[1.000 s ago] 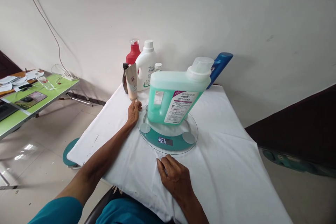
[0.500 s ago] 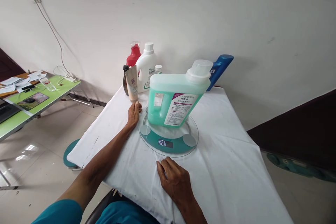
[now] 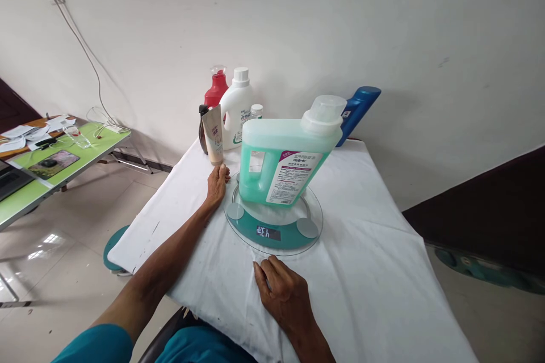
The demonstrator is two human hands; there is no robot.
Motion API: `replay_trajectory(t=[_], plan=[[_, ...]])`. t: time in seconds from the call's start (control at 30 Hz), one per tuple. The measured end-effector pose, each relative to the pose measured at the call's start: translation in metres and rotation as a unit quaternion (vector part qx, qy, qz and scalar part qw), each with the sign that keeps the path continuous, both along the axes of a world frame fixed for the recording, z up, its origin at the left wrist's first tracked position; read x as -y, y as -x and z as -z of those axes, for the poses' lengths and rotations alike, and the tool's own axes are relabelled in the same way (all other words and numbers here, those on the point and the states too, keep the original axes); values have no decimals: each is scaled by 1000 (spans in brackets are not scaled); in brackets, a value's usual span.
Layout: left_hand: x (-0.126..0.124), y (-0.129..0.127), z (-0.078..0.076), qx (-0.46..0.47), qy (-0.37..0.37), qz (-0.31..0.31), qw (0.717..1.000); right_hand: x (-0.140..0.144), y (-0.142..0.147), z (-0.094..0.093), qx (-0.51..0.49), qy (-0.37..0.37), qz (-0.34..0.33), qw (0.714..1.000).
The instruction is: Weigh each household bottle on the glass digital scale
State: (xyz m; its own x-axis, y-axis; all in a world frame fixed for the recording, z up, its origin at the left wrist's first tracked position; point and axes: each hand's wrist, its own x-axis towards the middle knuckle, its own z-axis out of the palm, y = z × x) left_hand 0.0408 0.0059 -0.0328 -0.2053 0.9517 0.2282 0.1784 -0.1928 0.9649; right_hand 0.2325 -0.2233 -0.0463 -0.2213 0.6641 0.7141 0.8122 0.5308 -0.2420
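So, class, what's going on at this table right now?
A person sits at a white-covered table with a green jug standing on a round glass scale, whose display is lit. Neither hand holds anything: the left hand rests by the scale's left edge, below a tube, and the right hand lies flat on the cloth just in front of the scale. More bottles stand by the wall.

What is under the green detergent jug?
The green detergent jug stands on a round glass scale with a lit display, which lies on the white cloth. The jug's base covers the middle of the scale; the cloth hides the table beneath.
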Motion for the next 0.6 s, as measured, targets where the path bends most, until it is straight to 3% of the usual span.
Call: replay_trajectory(t=[0.6], plan=[[2, -2, -4, -9, 11, -4, 1000, 0, 0, 0, -1, -2, 1, 1000]])
